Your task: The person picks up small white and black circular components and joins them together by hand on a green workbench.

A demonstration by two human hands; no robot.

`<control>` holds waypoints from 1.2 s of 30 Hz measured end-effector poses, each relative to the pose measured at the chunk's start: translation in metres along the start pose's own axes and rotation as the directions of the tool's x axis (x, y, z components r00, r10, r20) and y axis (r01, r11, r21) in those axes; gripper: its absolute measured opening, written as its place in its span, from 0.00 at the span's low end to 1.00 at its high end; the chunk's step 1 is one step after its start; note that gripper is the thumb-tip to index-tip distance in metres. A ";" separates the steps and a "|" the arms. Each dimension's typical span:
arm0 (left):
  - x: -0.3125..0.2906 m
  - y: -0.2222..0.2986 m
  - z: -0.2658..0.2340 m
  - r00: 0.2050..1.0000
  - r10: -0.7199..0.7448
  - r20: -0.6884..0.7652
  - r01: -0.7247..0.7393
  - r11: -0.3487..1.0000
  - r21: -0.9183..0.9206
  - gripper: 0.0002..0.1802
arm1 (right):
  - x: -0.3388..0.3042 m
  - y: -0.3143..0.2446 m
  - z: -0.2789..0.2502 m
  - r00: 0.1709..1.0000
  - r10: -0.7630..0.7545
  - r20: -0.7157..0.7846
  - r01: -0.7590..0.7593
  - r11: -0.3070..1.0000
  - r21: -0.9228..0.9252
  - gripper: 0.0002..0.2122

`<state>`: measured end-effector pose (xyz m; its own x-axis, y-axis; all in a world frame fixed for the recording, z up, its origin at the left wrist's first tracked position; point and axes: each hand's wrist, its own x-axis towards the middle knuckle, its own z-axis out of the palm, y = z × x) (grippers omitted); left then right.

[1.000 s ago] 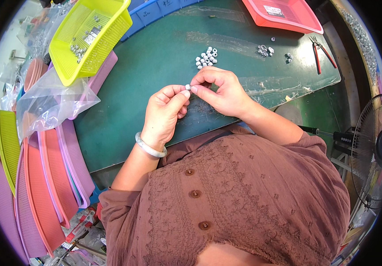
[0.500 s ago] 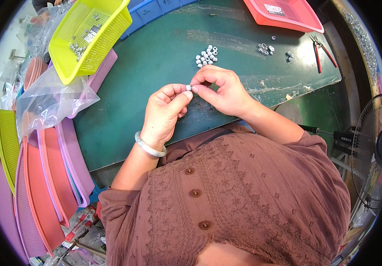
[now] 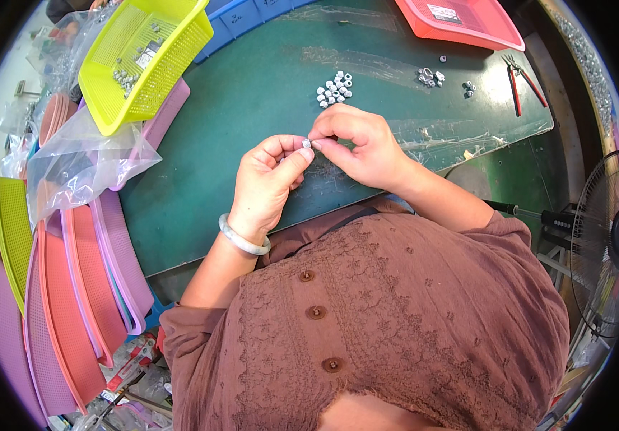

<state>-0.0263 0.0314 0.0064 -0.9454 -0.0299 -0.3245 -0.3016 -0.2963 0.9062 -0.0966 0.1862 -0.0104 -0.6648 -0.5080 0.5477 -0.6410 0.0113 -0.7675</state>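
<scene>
Between thumb and index finger, my left hand [image 3: 266,179] pinches a small grey bead-like part [image 3: 306,144]. My right hand [image 3: 361,149] is closed in a pinch against the part's right side; whatever lies between those fingertips is too small to make out. Just beyond my hands, a cluster of similar grey parts [image 3: 334,91] lies loose on the green tabletop [image 3: 202,172]. Farther right sit a few silvery-grey pieces [image 3: 430,78] and a little group of dark grey parts [image 3: 469,90].
Red-handled pliers [image 3: 516,90] lie at the table's right end. A salmon-red tray [image 3: 467,39] stands at the far right, a blue bin [image 3: 241,32] at the back. On the left, a lime basket [image 3: 180,68] holds small parts above stacked baskets [image 3: 87,287]. A fan [image 3: 597,244] stands right.
Both hands stay in nearly the same place. The small part between the fingertips has turned slightly; nothing has been put down or picked up.
</scene>
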 end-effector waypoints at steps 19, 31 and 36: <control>-0.002 -0.009 0.004 0.979 0.202 0.002 -0.201 0.976 0.083 0.10 | -0.003 -0.004 -0.005 0.999 -0.011 0.040 0.009 0.999 0.039 0.04; -0.004 -0.010 0.004 0.986 0.164 -0.006 -0.163 0.983 0.081 0.09 | -0.003 -0.005 -0.004 0.999 -0.035 0.003 0.035 0.999 0.036 0.04; -0.004 -0.009 0.005 0.985 0.175 -0.013 -0.173 0.982 0.073 0.09 | -0.003 -0.004 -0.003 0.998 -0.058 0.002 0.058 0.998 0.027 0.04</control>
<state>-0.0209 0.0393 0.0012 -0.9818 -0.0938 -0.1649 -0.1416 -0.2158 0.9661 -0.0928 0.1903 -0.0080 -0.6259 -0.5093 0.5907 -0.6678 -0.0413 -0.7432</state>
